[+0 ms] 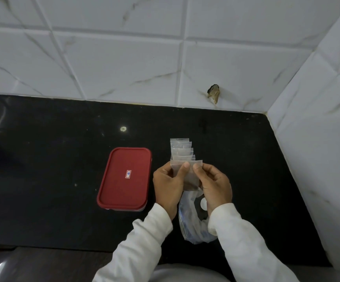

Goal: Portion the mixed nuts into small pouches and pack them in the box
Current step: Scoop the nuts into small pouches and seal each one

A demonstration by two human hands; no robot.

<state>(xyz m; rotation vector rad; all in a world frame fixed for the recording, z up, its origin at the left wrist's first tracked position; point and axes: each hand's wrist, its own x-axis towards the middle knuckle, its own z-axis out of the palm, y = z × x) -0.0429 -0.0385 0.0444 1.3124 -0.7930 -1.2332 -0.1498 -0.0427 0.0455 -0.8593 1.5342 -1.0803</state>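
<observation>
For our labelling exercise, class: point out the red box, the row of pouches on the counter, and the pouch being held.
red box [124, 180]: head view, middle of its lid.
row of pouches [182, 149]: head view, a middle pouch.
held pouch [191, 177]: head view, its bare lower face.

The left hand [168, 184] and right hand [216, 186] are pinching the top edge of a small clear pouch [191, 178] with their fingers [185, 166] over the black tabletop [53, 159]. A fanned row of pouches [181, 149] is showing just beyond it. A red-lidded box [120, 190] is sitting closed to the left, and a larger plastic bag [191, 224] is lying beneath the wrists.
</observation>
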